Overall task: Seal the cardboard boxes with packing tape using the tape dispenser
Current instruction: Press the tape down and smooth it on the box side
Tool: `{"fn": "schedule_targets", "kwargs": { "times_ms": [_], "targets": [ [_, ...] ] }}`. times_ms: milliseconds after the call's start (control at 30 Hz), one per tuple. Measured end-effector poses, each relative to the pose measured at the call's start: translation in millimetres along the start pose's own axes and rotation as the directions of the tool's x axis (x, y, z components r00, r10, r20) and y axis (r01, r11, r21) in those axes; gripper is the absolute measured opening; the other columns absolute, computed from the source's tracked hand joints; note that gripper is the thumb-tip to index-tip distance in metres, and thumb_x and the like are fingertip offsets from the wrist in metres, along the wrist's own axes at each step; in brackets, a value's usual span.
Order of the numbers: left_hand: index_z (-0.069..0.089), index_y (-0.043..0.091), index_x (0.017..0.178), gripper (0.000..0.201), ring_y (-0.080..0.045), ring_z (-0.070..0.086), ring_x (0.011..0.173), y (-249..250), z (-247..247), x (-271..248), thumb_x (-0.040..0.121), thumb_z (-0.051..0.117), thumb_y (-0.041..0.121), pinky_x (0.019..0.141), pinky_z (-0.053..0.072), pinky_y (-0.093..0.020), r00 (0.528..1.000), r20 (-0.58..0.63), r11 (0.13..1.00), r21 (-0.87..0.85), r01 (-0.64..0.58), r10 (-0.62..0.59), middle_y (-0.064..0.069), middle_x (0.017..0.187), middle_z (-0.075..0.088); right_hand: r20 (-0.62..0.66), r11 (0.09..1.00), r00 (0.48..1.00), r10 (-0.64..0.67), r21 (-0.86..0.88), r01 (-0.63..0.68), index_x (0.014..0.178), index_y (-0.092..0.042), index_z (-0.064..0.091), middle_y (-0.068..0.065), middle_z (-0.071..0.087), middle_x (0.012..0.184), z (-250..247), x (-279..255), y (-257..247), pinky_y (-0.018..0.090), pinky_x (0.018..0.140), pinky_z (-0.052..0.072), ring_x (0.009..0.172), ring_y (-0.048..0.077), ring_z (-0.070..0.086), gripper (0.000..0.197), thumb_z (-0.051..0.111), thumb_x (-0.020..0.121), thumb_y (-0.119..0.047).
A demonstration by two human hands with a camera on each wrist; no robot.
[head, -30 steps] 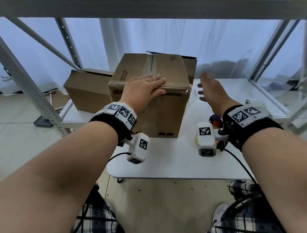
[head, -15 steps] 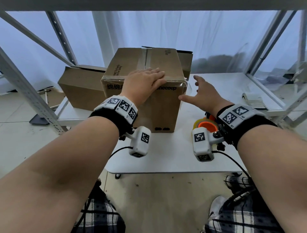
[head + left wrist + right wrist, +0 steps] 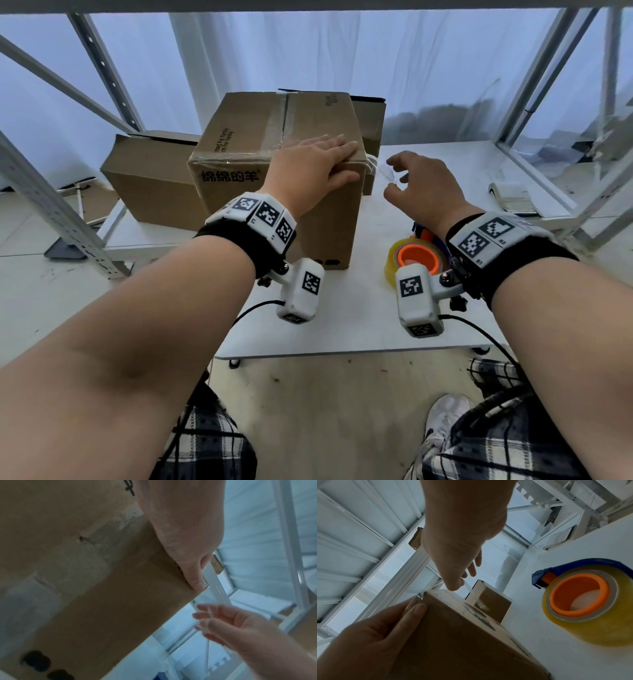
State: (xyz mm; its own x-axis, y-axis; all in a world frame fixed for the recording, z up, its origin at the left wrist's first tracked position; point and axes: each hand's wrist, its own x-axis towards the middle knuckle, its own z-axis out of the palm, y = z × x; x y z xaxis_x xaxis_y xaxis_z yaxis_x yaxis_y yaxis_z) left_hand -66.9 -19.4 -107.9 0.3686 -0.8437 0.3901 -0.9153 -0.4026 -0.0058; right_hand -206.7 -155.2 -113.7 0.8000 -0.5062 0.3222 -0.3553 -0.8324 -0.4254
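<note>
the white table (image 3: 342, 325) carries everything. on it stands a tall brown cardboard box with black printed characters (image 3: 239, 178), clear tape across its top seam and along its near top edge. a lower brown cardboard box (image 3: 154, 185) sits just beside it on the left, another behind. the left hand (image 3: 308, 168) lies flat on the tall box's near right top corner, fingers straight, thumb on the front face. the right hand (image 3: 421, 181) hovers just right of that corner, fingers loosely curled, pinching a loose strip of clear tape (image 3: 376, 166) that hangs off the corner. the blue tape dispenser with an orange core and yellowish tape roll (image 3: 583, 601) rests on the table near the right wrist, untouched
</note>
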Motion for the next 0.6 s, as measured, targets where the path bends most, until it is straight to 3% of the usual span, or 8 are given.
{"fn": "schedule_targets", "kwargs": {
  "times_ms": [133, 267, 400, 600],
  "targets": [
    [0.036, 0.033, 0.144, 0.058, -0.015, 0.035, 0.138, 0, 2, -1, 0.092, 0.040, 0.058, 0.110, 0.028, -0.037, 1.000, -0.010, 0.999, 0.036, -0.012, 0.013, 0.007, 0.150, 0.038, 0.038, 0.977, 0.996, -0.081, -0.193, 0.086, 0.129, -0.013, 0.055, 0.009, 0.065, 0.119, -3, -5, 6, 0.031, 0.083, 0.046, 0.104, 0.025, 0.061, 0.037, 0.054, 0.095, -0.027],
    [0.033, 0.034, 0.146, 0.058, -0.018, 0.034, 0.139, 2, -3, 2, 0.094, 0.033, 0.060, 0.111, 0.027, -0.040, 0.999, 0.036, 0.999, 0.021, -0.029, 0.029, 0.008, 0.150, 0.037, 0.056, 0.956, 0.990, -0.126, -0.260, 0.136, 0.127, -0.012, 0.056, 0.011, 0.067, 0.114, -5, -8, 8, 0.034, 0.083, 0.048, 0.100, 0.027, 0.063, 0.034, 0.051, 0.098, -0.028],
    [0.034, 0.039, 0.144, 0.047, -0.018, 0.031, 0.139, 3, -8, 5, 0.099, 0.033, 0.050, 0.111, 0.025, -0.040, 0.996, 0.080, 0.999, -0.044, -0.024, 0.028, 0.010, 0.151, 0.035, 0.073, 0.969, 0.985, -0.157, -0.180, 0.168, 0.129, -0.011, 0.055, 0.012, 0.067, 0.113, -7, -9, 9, 0.032, 0.084, 0.047, 0.097, 0.028, 0.064, 0.035, 0.054, 0.097, -0.024],
    [0.037, 0.040, 0.142, 0.045, -0.017, 0.031, 0.139, 3, -8, 7, 0.099, 0.034, 0.050, 0.110, 0.024, -0.038, 0.996, 0.083, 0.999, -0.052, -0.013, 0.017, 0.009, 0.151, 0.036, 0.098, 0.985, 0.980, -0.174, 0.004, 0.175, 0.133, -0.007, 0.052, 0.013, 0.065, 0.118, -9, -12, 3, 0.033, 0.092, 0.048, 0.100, 0.027, 0.064, 0.041, 0.057, 0.094, -0.013]
  ]
}}
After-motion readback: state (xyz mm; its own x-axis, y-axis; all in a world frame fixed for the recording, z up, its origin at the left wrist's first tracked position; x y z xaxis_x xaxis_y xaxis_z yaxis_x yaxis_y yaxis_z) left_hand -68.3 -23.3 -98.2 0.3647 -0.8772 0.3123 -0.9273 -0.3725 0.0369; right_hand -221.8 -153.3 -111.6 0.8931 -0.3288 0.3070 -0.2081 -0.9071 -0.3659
